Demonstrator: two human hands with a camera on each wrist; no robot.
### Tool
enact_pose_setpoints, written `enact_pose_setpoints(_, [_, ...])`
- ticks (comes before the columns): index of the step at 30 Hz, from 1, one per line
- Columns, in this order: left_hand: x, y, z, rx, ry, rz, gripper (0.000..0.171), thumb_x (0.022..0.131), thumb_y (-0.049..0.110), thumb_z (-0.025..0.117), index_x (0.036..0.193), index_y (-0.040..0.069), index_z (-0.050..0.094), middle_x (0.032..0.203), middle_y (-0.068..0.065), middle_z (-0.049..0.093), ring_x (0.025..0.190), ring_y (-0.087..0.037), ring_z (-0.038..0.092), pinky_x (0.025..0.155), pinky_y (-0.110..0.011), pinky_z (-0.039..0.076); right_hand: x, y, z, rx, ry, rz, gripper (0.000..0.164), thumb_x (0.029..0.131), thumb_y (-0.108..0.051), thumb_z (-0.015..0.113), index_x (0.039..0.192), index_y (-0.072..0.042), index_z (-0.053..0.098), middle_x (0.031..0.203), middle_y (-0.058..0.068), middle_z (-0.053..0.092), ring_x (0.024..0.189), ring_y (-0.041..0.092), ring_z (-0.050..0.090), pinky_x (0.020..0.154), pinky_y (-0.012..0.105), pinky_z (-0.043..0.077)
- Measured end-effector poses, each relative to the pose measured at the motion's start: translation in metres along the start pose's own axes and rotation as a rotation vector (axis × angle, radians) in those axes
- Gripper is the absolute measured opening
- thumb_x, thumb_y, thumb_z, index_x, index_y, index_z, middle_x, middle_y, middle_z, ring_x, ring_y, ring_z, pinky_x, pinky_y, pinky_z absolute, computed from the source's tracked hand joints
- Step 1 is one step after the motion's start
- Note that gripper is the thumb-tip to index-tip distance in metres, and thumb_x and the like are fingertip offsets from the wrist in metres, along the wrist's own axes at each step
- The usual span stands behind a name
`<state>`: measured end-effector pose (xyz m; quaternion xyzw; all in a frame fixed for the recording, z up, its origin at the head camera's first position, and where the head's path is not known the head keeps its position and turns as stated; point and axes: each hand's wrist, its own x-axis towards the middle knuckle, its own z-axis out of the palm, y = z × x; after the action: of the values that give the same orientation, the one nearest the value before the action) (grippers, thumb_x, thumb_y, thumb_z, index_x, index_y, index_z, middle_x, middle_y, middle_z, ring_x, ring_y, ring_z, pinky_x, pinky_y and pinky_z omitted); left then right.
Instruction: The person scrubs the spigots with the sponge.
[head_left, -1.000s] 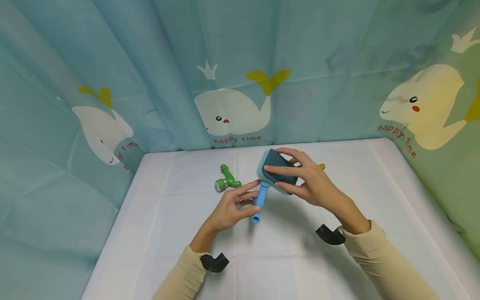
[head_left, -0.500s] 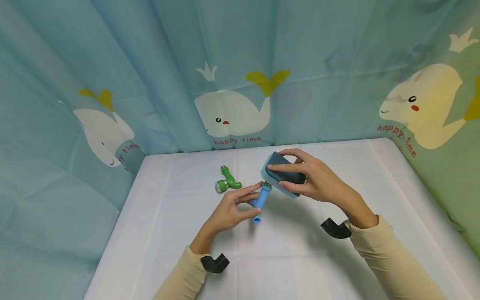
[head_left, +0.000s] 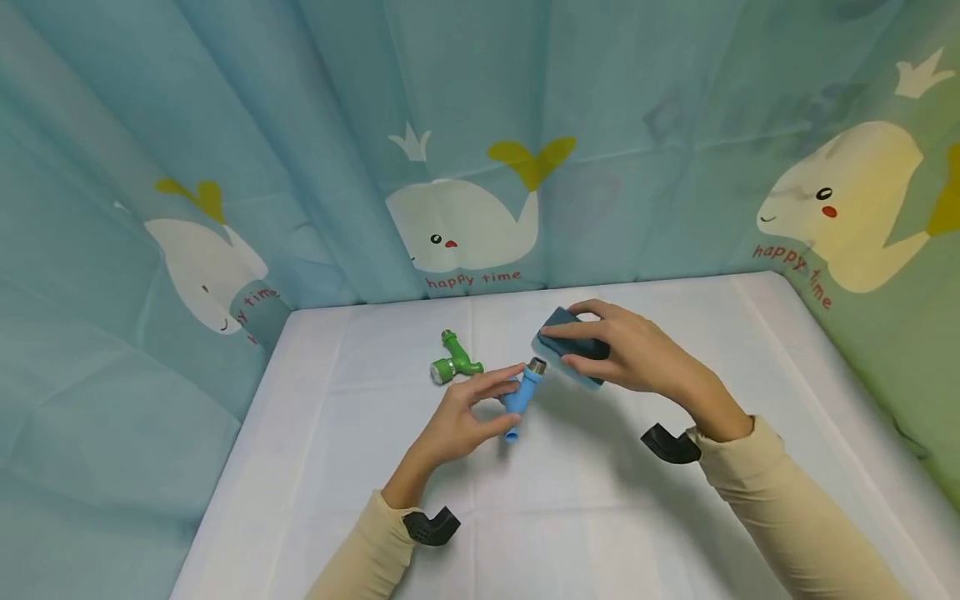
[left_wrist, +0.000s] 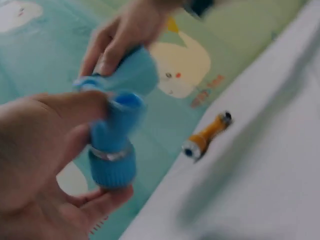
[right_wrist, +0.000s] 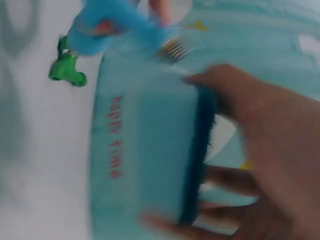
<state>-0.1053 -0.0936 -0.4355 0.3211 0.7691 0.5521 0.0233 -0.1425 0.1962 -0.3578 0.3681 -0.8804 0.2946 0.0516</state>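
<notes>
Between the thumb and fingertips of the left hand (head_left: pixel 459 421), we saw in the head view a blue tap (head_left: pixel 519 402) held up over the white table (head_left: pixel 360 483), its metal threaded end (head_left: pixel 537 365) pointing past the forefinger. Just right of those fingertips, the right hand (head_left: pixel 637 350) gripped a sponge (head_left: pixel 580 347), its fingers spaced apart and bent over the dark face; a narrow gap seemed to part sponge and threads. A second earlier the sponge had covered that end; it had since been drawn off to the right, leaving the metal bare. We judged that the rubbing there had been broken off, whether briefly or for good we could not say. A green tap (head_left: pixel 455 360) lay beyond the left knuckles, untouched.

From the left wrist, through some blur, we made out the thumb across the blue tap's body and fingertips beneath its ribbed knob (left_wrist: pixel 112 169), curled only as wide as the tap. Well to the right of these fingers, a yellow tap (left_wrist: pixel 206 137) lay on the table.

From the right wrist, we found the sponge filling the space between thumb and blurred fingers, and the threads just past the thumb tip, so both hands had kept their holds.
</notes>
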Motion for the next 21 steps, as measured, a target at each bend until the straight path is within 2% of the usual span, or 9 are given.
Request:
enact_pose_setpoints(3, [0.0, 0.0, -0.001, -0.228, 0.031, -0.061, 0.066, 0.093, 0.002, 0.074, 0.153, 0.01, 0.048, 0.14, -0.015, 0.062, 0.122, -0.027, 0.066, 0.101, -0.04, 0.054, -0.003, 0.008, 0.014, 0.254, 0.097, 0.007, 0.046, 0.096, -0.011, 0.074, 0.14, -0.017, 0.065, 0.14, 0.013, 0.06, 0.095, 0.023, 0.067, 0.073, 0.037, 0.06])
enact_pose_setpoints(5, [0.0, 0.0, 0.0, -0.316, 0.06, -0.092, 0.068, 0.094, 0.004, 0.075, 0.155, 0.011, 0.046, 0.137, -0.018, 0.064, 0.119, -0.031, 0.067, 0.096, -0.038, 0.057, -0.004, 0.009, 0.03, 0.419, 0.114, 0.02, 0.048, 0.097, -0.007, 0.072, 0.144, -0.014, 0.062, 0.143, 0.011, 0.059, 0.089, 0.019, 0.067, 0.07, 0.034, 0.061])
enact_pose_setpoints(7, [0.001, 0.0, 0.002, -0.365, 0.075, -0.126, 0.07, 0.094, 0.005, 0.075, 0.156, 0.013, 0.044, 0.135, -0.02, 0.065, 0.117, -0.031, 0.068, 0.093, -0.036, 0.058, -0.007, 0.007, 0.042, 0.485, 0.11, 0.047, 0.049, 0.098, -0.008, 0.071, 0.145, -0.014, 0.06, 0.145, 0.01, 0.057, 0.089, 0.019, 0.067, 0.07, 0.032, 0.061])
enact_pose_setpoints(9, [0.002, -0.001, 0.004, -0.385, 0.08, -0.143, 0.071, 0.095, 0.006, 0.074, 0.157, 0.013, 0.042, 0.135, -0.023, 0.064, 0.116, -0.032, 0.068, 0.093, -0.035, 0.058, -0.008, 0.005, 0.05, 0.504, 0.137, 0.067, 0.05, 0.097, -0.008, 0.071, 0.145, -0.015, 0.06, 0.145, 0.01, 0.057, 0.088, 0.019, 0.067, 0.068, 0.032, 0.062])
enact_pose_setpoints(12, [0.003, -0.002, 0.006, -0.398, 0.117, -0.167, 0.071, 0.095, 0.003, 0.072, 0.158, 0.014, 0.041, 0.137, -0.024, 0.062, 0.116, -0.032, 0.067, 0.093, -0.033, 0.058, -0.008, 0.001, 0.054, 0.442, 0.194, 0.043, 0.05, 0.095, -0.011, 0.075, 0.143, -0.017, 0.063, 0.144, 0.011, 0.057, 0.093, 0.022, 0.066, 0.068, 0.032, 0.062])
enact_pose_setpoints(18, [0.008, 0.003, 0.0, -0.352, 0.213, -0.199, 0.071, 0.096, 0.003, 0.071, 0.158, 0.02, 0.041, 0.136, -0.017, 0.065, 0.106, -0.026, 0.067, 0.089, -0.028, 0.057, -0.009, -0.005, 0.067, 0.17, 0.269, -0.058, 0.05, 0.088, -0.017, 0.082, 0.136, -0.019, 0.069, 0.141, 0.018, 0.056, 0.107, 0.03, 0.066, 0.072, 0.037, 0.059])
enact_pose_setpoints(21, [0.008, 0.003, -0.001, -0.337, 0.219, -0.212, 0.07, 0.097, 0.004, 0.071, 0.158, 0.023, 0.041, 0.134, -0.015, 0.066, 0.101, -0.026, 0.064, 0.086, -0.028, 0.057, -0.009, -0.008, 0.07, 0.122, 0.296, -0.067, 0.05, 0.088, -0.017, 0.082, 0.136, -0.021, 0.069, 0.142, 0.017, 0.055, 0.103, 0.027, 0.064, 0.07, 0.037, 0.057])
